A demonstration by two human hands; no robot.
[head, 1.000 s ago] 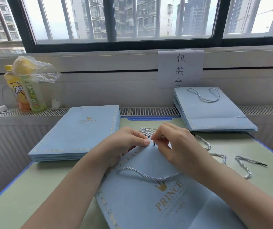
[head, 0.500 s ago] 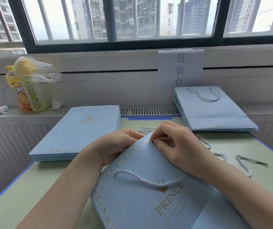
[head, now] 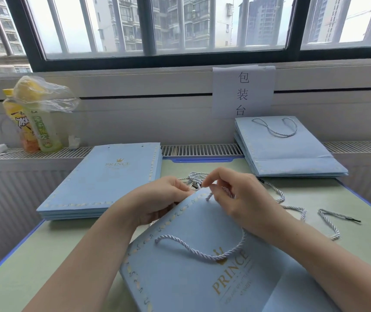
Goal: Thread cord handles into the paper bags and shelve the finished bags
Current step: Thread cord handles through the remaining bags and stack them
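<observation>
A light blue paper bag (head: 180,278) with gold "PRINCE" lettering lies tilted on the table in front of me. One grey-white cord handle (head: 202,255) loops across its face. My left hand (head: 157,199) grips the bag's top edge. My right hand (head: 236,194) pinches a second cord (head: 209,195) right at that edge, where a short piece of it shows on the bag's front. Loose cords (head: 301,210) lie on the table to the right. A stack of unthreaded bags (head: 103,181) sits at left. Finished bags (head: 285,152) with a handle lie on the ledge at right.
Two drink bottles (head: 34,127) under a plastic bag stand on the radiator ledge at far left. A paper sign (head: 243,91) hangs on the wall below the window. The green table (head: 45,255) has a blue rim.
The bag's top edge has lifted and tilted toward me. My right hand has drawn the cord further, so a short piece now shows on the bag's front by my fingertips.
</observation>
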